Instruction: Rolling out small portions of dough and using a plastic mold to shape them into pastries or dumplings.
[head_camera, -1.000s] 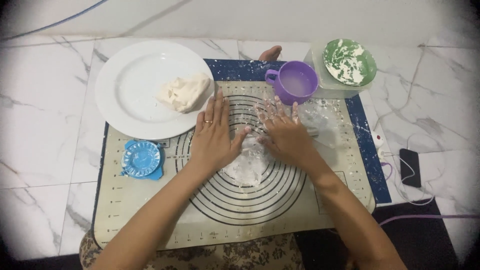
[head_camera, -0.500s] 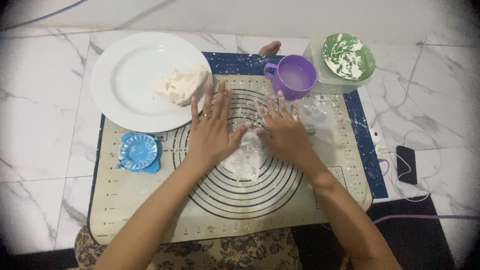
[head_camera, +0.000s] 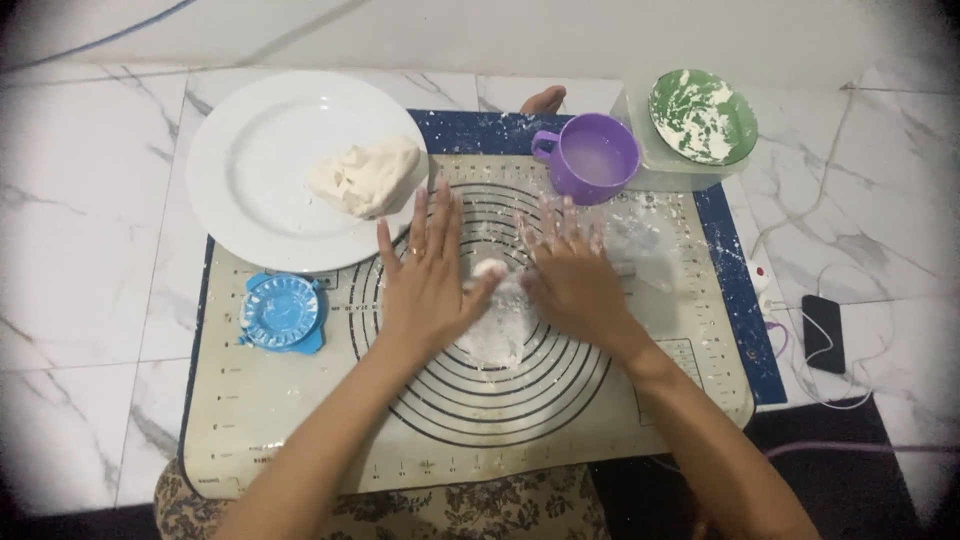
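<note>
Frame centre: left hand (head_camera: 425, 285) and right hand (head_camera: 575, 280), fingers spread flat, pressing small floured dough piece (head_camera: 497, 318) onto beige silicone mat (head_camera: 300, 420); thin dough may stick, tear.

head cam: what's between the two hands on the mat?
A small piece of dough sits between the left hand and right hand, above a floury patch on the pastry mat.

White marble-veined floor (head_camera: 90, 230), cream baking mat (head_camera: 300, 420) with dark blue border and black rings spread flat on it, white plate (head_camera: 270, 170) overlapping the mat's far left corner, black phone (head_camera: 822, 333) and white cable (head_camera: 800, 215) beside the mat's right edge
</note>
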